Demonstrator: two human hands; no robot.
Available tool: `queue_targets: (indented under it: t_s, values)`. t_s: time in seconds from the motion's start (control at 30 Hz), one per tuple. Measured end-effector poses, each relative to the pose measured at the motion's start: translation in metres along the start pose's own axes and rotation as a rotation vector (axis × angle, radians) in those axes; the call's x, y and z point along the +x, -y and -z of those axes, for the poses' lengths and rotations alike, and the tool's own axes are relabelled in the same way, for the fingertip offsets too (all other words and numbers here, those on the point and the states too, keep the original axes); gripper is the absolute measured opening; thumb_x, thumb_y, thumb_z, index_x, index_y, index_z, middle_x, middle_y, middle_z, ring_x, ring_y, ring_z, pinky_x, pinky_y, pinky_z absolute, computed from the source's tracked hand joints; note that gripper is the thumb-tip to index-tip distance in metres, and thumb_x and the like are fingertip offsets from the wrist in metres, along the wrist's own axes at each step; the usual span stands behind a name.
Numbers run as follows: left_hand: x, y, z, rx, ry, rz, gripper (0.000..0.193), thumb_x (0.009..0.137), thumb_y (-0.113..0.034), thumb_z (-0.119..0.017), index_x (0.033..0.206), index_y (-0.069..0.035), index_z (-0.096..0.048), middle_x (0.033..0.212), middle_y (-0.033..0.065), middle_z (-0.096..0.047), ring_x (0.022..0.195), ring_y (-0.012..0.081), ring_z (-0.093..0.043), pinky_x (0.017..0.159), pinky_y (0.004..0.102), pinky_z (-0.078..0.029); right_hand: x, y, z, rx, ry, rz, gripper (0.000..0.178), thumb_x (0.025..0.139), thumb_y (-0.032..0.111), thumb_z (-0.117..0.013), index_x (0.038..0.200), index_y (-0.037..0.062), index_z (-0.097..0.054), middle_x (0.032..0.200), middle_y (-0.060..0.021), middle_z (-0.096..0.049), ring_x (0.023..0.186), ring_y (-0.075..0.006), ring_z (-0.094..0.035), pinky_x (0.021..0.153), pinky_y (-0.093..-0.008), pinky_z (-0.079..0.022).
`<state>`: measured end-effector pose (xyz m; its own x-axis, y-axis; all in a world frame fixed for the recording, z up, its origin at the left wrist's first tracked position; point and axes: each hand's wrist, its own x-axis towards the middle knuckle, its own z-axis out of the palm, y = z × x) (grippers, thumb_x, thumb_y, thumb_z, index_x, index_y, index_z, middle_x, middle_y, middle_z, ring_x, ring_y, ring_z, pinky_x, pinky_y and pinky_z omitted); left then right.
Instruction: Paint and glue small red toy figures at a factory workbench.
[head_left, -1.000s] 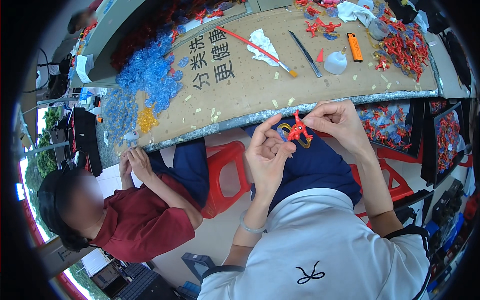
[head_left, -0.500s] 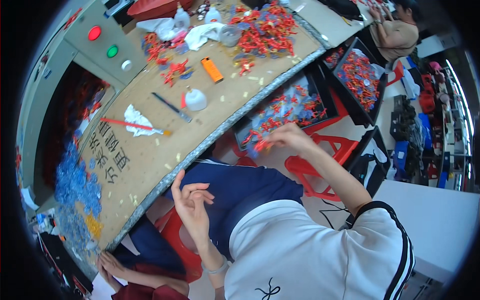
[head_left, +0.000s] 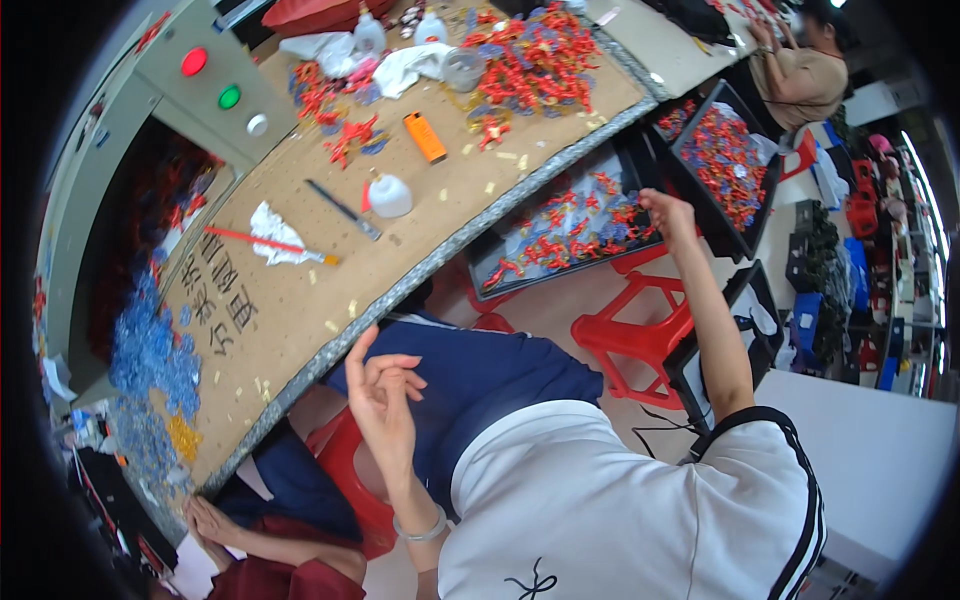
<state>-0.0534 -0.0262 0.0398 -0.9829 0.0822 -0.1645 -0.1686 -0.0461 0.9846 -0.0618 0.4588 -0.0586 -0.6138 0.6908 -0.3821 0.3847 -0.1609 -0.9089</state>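
My left hand (head_left: 385,400) is raised over my lap by the table's edge, its index finger stretched out and the others loosely bent. Nothing shows in it. My right hand (head_left: 670,215) reaches out over the right end of a black tray (head_left: 480,272), fingers drawn together. Whatever they hold, if anything, cannot be told from the pieces behind. In the tray lie small red-and-blue plastic pieces (head_left: 575,245), spread in rows. A second black tray (head_left: 745,235), tilted beside it, is heaped with similar pieces.
On the table (head_left: 400,265) are an orange lighter (head_left: 425,138), a white bottle (head_left: 389,196), a pen-like tool (head_left: 343,209), a red-handled brush (head_left: 270,241) and piled pieces (head_left: 535,65). A grey machine (head_left: 165,75) stands left. A red stool (head_left: 640,325) stands below the tray. Co-workers sit nearby.
My right hand has moved right and away from me, from the tray's near side to its right end. The red-and-blue piece it held no longer shows clearly. My left hand barely moved.
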Motion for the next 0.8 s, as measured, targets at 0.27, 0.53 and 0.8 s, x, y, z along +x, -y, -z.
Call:
queue_targets:
  t_s: [0.27,0.53,0.8]
  values:
    - [-0.017,0.008,0.015,0.096,-0.005,-0.012,0.038,0.097,-0.019,-0.047,0.128,0.003,-0.043,0.084,0.0108,-0.062,0.061,0.0102,-0.056,0.053,0.0193,-0.044,-0.045,-0.096,-0.103,-0.603,0.256,0.219,0.026,0.075,0.005,-0.06,0.098,-0.0039,-0.068,0.082,-0.0097,-0.07,0.061,-0.0149,-0.06,0.061,-0.0287,-0.049]
    - [-0.037,0.006,0.036,0.029,-0.061,-0.04,0.035,0.097,-0.018,-0.048,0.125,0.002,-0.045,0.084,0.0098,-0.063,0.062,0.0092,-0.055,0.054,0.0187,-0.044,0.017,-0.09,-0.156,-1.552,0.16,0.859,0.031,0.068,0.011,-0.068,0.097,0.0015,-0.062,0.104,-0.0185,-0.057,0.108,-0.0326,-0.049,0.09,-0.0391,-0.044]
    - [-0.063,0.029,0.066,-0.041,-0.187,-0.03,0.03,0.097,-0.016,-0.047,0.121,0.002,-0.049,0.082,0.0083,-0.063,0.062,0.0082,-0.055,0.054,0.0184,-0.043,0.04,-0.096,-0.154,-1.699,0.123,0.809,0.025,0.069,0.012,-0.064,0.093,0.0034,-0.065,0.108,-0.0164,-0.058,0.107,-0.0314,-0.051,0.091,-0.0407,-0.043]
